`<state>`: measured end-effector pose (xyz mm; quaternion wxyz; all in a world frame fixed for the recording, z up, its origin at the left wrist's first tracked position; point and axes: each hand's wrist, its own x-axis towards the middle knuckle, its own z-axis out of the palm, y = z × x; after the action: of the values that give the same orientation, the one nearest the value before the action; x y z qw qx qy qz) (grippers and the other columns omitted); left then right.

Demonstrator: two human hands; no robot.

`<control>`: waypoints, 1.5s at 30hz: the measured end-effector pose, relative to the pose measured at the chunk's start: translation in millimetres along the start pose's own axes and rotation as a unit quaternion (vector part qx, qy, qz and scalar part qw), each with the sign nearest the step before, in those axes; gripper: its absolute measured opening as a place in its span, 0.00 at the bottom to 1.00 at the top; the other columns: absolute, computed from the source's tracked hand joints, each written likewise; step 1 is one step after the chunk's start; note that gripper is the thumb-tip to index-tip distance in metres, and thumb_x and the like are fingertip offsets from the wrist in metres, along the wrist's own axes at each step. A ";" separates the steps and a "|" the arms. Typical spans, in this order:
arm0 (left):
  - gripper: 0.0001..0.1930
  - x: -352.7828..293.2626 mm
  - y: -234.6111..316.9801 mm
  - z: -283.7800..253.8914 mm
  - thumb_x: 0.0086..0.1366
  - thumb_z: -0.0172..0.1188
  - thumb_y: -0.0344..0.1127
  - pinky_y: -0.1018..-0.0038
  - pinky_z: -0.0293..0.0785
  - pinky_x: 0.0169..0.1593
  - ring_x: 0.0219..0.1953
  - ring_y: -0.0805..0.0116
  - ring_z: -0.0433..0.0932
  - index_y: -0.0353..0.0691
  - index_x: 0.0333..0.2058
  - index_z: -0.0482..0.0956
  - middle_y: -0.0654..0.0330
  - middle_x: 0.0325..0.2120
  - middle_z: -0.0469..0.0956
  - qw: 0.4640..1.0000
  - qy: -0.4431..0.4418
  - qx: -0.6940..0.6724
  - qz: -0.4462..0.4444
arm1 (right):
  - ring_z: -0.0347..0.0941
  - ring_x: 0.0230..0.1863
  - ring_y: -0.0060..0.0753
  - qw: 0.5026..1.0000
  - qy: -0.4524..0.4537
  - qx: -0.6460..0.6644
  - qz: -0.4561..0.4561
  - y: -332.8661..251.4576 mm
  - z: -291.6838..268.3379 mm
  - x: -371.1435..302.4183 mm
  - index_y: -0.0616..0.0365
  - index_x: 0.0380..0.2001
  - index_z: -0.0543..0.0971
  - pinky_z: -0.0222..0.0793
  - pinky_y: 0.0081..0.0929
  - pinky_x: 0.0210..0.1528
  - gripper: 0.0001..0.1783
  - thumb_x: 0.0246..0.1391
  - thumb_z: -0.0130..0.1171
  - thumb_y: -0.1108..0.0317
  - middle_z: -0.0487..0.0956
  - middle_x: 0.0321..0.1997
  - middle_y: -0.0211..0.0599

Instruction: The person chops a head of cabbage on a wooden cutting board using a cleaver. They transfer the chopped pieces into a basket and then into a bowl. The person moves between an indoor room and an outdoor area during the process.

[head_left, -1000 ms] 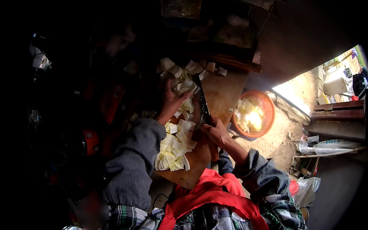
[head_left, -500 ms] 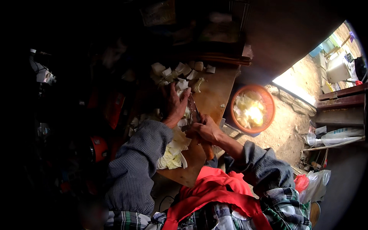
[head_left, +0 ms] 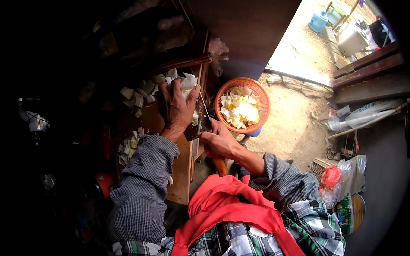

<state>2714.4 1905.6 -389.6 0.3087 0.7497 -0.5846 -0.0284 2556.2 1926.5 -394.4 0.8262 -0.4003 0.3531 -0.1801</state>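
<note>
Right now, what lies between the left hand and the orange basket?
In the head view, the knife blade and some cabbage pieces lie between the left hand and the orange basket.

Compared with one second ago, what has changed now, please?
Both hands moved right, to the edge of the board: the left hand over cabbage, the right hand with the knife, nearer the basket. The right hand still grips the knife; the basket still holds pieces.

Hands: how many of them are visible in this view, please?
2. The left hand is on the cabbage; the right hand grips the knife. The picture's left side is very dark, so others may be hidden there.
</note>
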 end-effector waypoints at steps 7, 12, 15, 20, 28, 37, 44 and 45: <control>0.25 -30.9 51.9 162.5 0.58 0.60 0.48 0.61 0.64 0.48 0.44 0.52 0.65 0.38 0.48 0.65 0.48 0.40 0.61 0.983 -0.082 -0.161 -0.027 | 0.68 0.12 0.25 0.986 0.152 -0.064 0.037 47.0 -125.0 -24.7 0.62 0.43 0.69 0.67 0.25 0.14 0.18 0.46 0.51 0.70 0.70 0.15 0.31; 0.32 -51.2 23.3 266.0 0.60 0.55 0.54 0.60 0.59 0.58 0.54 0.48 0.60 0.37 0.54 0.60 0.46 0.51 0.59 0.964 -0.181 -0.161 -0.108 | 0.74 0.28 0.61 0.864 0.233 -0.446 0.018 106.6 -206.2 14.4 0.64 0.36 0.67 0.68 0.51 0.31 0.15 0.49 0.51 0.64 0.75 0.24 0.60; 0.30 -56.0 13.7 263.9 0.59 0.58 0.45 0.62 0.60 0.57 0.54 0.48 0.62 0.34 0.54 0.61 0.46 0.51 0.60 0.959 -0.166 -0.130 -0.189 | 0.73 0.27 0.62 0.768 0.215 -0.603 0.005 106.9 -214.8 29.2 0.61 0.31 0.64 0.67 0.53 0.29 0.10 0.50 0.49 0.66 0.75 0.22 0.58; 0.22 -70.5 44.6 148.4 0.53 0.64 0.37 0.68 0.69 0.50 0.48 0.55 0.71 0.33 0.45 0.73 0.52 0.45 0.70 0.963 -0.136 -0.222 -0.066 | 0.67 0.13 0.30 0.928 0.234 -0.282 -0.068 86.4 -194.9 5.1 0.60 0.46 0.69 0.65 0.27 0.17 0.17 0.51 0.50 0.71 0.71 0.15 0.38; 0.41 -125.0 -17.7 -108.6 0.38 0.73 0.33 0.66 0.63 0.58 0.56 0.51 0.64 0.42 0.55 0.66 0.49 0.55 0.61 0.987 -0.041 0.025 -0.153 | 0.64 0.12 0.22 0.995 0.012 -0.072 0.074 55.7 -46.8 -42.0 0.62 0.40 0.69 0.64 0.20 0.13 0.11 0.53 0.50 0.71 0.68 0.17 0.29; 0.69 -201.7 -205.7 -193.7 0.28 0.79 0.43 0.64 0.47 0.66 0.66 0.53 0.46 0.51 0.66 0.38 0.48 0.65 0.45 0.885 -0.125 -0.140 -0.426 | 0.65 0.13 0.21 0.994 -0.020 -0.067 0.081 91.1 45.8 -24.4 0.59 0.34 0.67 0.64 0.20 0.15 0.06 0.54 0.51 0.70 0.68 0.18 0.28; 0.66 -173.0 -208.4 -173.1 0.30 0.79 0.42 0.64 0.43 0.67 0.68 0.53 0.39 0.52 0.66 0.40 0.49 0.65 0.43 0.901 -0.190 -0.242 -0.305 | 0.71 0.16 0.26 0.988 -0.053 -0.128 0.074 127.3 99.7 4.4 0.61 0.44 0.68 0.68 0.25 0.20 0.15 0.51 0.47 0.70 0.73 0.17 0.34; 0.65 -170.6 -207.0 -168.8 0.31 0.79 0.42 0.63 0.44 0.66 0.68 0.52 0.38 0.53 0.66 0.42 0.47 0.65 0.42 0.912 -0.187 -0.216 -0.293 | 0.71 0.16 0.27 0.986 -0.051 -0.136 0.077 128.9 106.1 7.5 0.61 0.45 0.68 0.68 0.25 0.20 0.16 0.51 0.47 0.70 0.73 0.17 0.35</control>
<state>2906.7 2156.7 -410.2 0.3260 0.7831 -0.3652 -0.3835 2640.5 2058.1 -453.7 0.7927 -0.4891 0.3611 -0.0461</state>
